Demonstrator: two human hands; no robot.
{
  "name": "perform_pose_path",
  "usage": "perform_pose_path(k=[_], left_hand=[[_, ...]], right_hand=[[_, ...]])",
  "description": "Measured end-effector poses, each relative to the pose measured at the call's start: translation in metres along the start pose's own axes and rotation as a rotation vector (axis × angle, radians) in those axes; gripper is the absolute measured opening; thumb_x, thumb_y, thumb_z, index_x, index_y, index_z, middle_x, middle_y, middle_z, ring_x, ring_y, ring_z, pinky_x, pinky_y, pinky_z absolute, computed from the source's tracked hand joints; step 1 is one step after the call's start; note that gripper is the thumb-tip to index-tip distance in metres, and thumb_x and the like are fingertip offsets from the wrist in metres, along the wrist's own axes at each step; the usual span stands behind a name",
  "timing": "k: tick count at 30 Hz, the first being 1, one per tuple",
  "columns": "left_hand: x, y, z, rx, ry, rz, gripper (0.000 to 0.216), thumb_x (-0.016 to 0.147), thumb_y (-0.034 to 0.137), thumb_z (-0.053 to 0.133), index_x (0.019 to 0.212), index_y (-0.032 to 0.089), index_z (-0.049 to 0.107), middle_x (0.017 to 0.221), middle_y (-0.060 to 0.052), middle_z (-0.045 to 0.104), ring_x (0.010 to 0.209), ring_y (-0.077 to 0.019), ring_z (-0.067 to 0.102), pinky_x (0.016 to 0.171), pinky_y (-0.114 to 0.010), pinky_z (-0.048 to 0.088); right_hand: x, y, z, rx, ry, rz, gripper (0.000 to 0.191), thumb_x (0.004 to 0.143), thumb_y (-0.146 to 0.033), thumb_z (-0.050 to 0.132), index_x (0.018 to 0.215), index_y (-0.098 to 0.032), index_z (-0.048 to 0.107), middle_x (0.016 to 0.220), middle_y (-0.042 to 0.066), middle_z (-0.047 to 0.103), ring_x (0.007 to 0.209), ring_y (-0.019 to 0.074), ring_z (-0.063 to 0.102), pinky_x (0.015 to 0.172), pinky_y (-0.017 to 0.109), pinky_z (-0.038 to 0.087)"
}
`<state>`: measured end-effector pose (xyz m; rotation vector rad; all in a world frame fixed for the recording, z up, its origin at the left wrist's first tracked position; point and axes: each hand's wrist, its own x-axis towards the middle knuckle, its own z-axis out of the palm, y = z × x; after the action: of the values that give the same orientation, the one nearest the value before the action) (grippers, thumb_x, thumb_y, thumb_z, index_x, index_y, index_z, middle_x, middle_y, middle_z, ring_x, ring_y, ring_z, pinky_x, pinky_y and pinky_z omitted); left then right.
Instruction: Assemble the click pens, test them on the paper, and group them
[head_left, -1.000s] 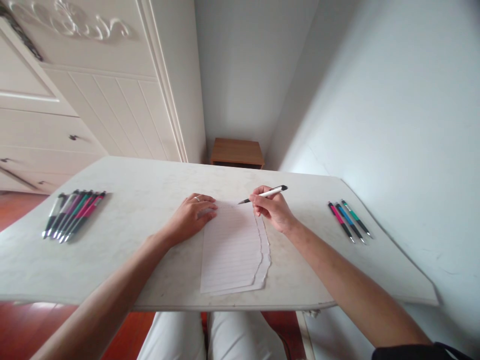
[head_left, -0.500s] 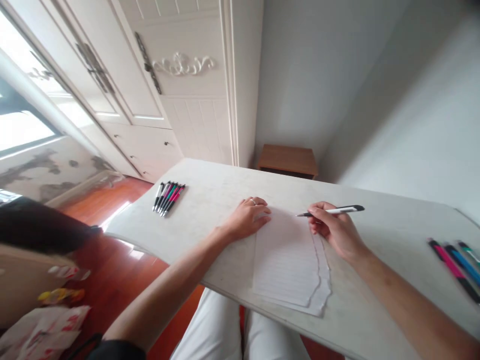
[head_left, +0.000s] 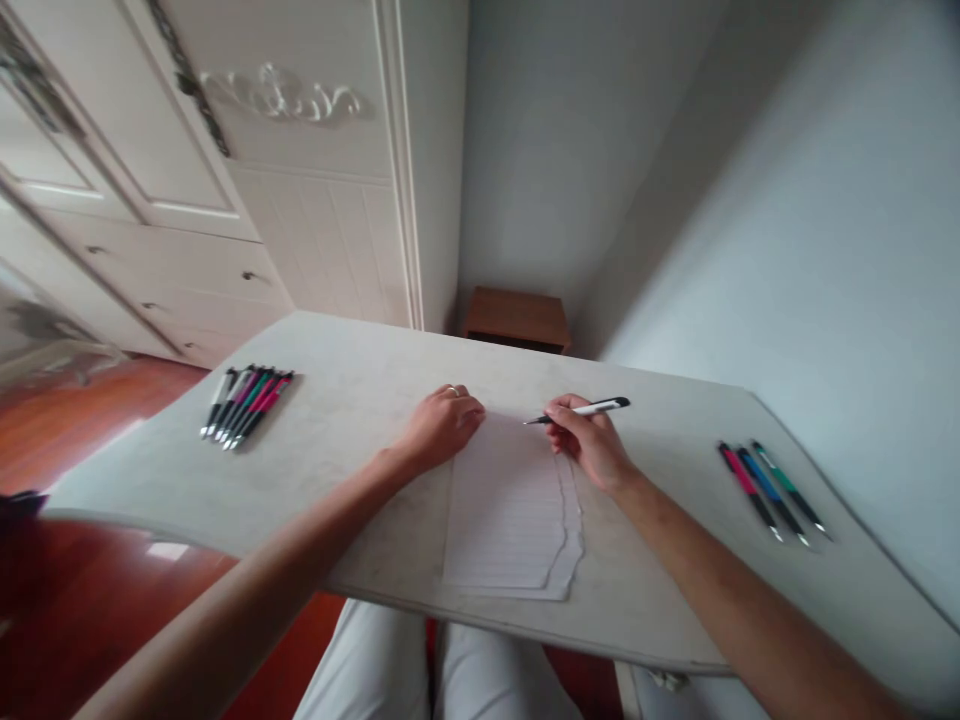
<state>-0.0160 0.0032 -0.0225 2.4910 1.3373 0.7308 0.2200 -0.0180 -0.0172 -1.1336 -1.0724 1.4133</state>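
Observation:
My right hand [head_left: 591, 443] is closed round a white and black pen [head_left: 602, 407]. The pen slants, its tip pointing left over the upper part of the lined paper [head_left: 504, 515]; whether the tip touches the sheet I cannot tell. Two or more loose sheets lie stacked there, with torn right edges. At the paper's upper left corner rests my left hand [head_left: 442, 428], fingers slightly bent and the thumb apart, a ring on one finger. It holds nothing that I can see.
Several pens [head_left: 247, 408] lie side by side on the left of the white table [head_left: 345, 370]. Three more pens [head_left: 771, 490], pink, blue and green, are at the right. Beyond the table stand a white wardrobe [head_left: 322, 225] and a small brown cabinet [head_left: 517, 313].
The view has turned to the right, so the table and both hands sit further left in the picture. The three pens at the right now show whole. Both hands keep about the same place on the paper.

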Motion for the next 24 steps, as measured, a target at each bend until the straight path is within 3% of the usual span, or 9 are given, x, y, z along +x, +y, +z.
perform_pose_path(k=[3, 7, 13, 20, 24], left_hand=[[0.012, -0.002, 0.003, 0.062, -0.005, -0.015, 0.03, 0.091, 0.032, 0.045, 0.086, 0.02, 0.073, 0.088, -0.008, 0.067, 0.087, -0.0242, 0.061, 0.078, -0.035, 0.048], [0.032, 0.0, 0.004, 0.137, -0.113, -0.096, 0.038, 0.092, 0.044, 0.04, 0.09, 0.023, 0.072, 0.087, -0.007, 0.068, 0.084, -0.0251, 0.062, 0.074, -0.034, 0.045], [0.05, 0.01, 0.006, 0.236, -0.202, -0.239, 0.049, 0.092, 0.054, 0.035, 0.116, 0.023, 0.064, 0.096, -0.01, 0.071, 0.09, -0.0312, 0.065, 0.071, -0.037, 0.045], [0.048, -0.004, 0.013, 0.071, -0.079, -0.146, 0.042, 0.091, 0.046, 0.039, 0.1, 0.021, 0.071, 0.096, -0.008, 0.069, 0.088, -0.0257, 0.064, 0.075, -0.035, 0.046], [0.04, -0.01, 0.019, -0.077, 0.019, -0.097, 0.038, 0.089, 0.045, 0.046, 0.099, 0.019, 0.073, 0.094, -0.008, 0.067, 0.086, -0.0227, 0.062, 0.08, -0.035, 0.049]], right_hand=[[0.003, 0.002, -0.001, 0.009, -0.028, -0.016, 0.031, 0.067, -0.041, 0.079, 0.075, -0.017, 0.06, 0.058, -0.002, 0.062, 0.047, 0.008, 0.053, 0.043, 0.019, 0.043], [0.007, 0.003, -0.002, 0.008, -0.05, -0.025, 0.03, 0.068, -0.039, 0.077, 0.077, -0.017, 0.06, 0.057, -0.003, 0.062, 0.046, 0.0069, 0.051, 0.043, 0.018, 0.044], [0.009, 0.002, -0.001, -0.004, -0.088, -0.055, 0.03, 0.068, -0.041, 0.077, 0.076, -0.017, 0.06, 0.058, -0.003, 0.062, 0.046, 0.0062, 0.052, 0.043, 0.017, 0.044], [0.009, 0.0, -0.005, -0.005, -0.049, -0.067, 0.03, 0.07, -0.042, 0.076, 0.078, -0.016, 0.061, 0.061, -0.003, 0.063, 0.048, 0.0068, 0.053, 0.043, 0.018, 0.047], [0.012, -0.003, -0.017, -0.173, 0.005, -0.136, 0.034, 0.072, -0.044, 0.076, 0.085, -0.015, 0.066, 0.07, 0.001, 0.068, 0.055, 0.0099, 0.062, 0.043, 0.018, 0.048]])
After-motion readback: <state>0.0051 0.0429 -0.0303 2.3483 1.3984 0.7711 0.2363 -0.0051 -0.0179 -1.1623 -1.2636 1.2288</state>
